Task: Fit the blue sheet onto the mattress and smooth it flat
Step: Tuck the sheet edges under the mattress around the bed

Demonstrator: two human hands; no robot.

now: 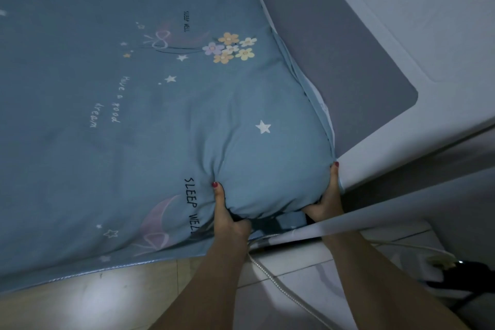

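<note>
Blue sheet, printed with stars, flowers and lettering, spread across nearly the whole view above and left of the fingers, bulging at the corner gripped between both hands. Grey mattress, bare along a strip up and right of the right fingertips, lying against a white frame. Tiled floor below the wrists, crossed by a white cable. Left hand, thumb pressed on top of the fabric, remaining fingers curled underneath, clamped on the sheet corner. Right hand, thumb stretched along the corner's edge beside the frame, other fingers tucked under, likewise gripping cloth.
</note>
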